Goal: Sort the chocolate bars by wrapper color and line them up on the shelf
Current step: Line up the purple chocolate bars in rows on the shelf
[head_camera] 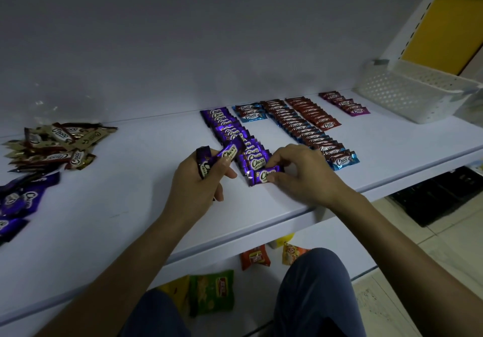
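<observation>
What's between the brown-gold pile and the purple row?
Head view: bare shelf; the left hand, holding purple bars, hovers beside the purple row.

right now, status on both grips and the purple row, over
Left grip holds spare purple bars. Right grip pinches one purple bar at the near end of the purple row. Far left, unsorted piles; nothing blocking.

Pretty dim overall, with a bluish cast on the shelf [117, 219]. It's brighter toward the right edge. The wide-angle lens bends the borders, and corners go soft.
</observation>
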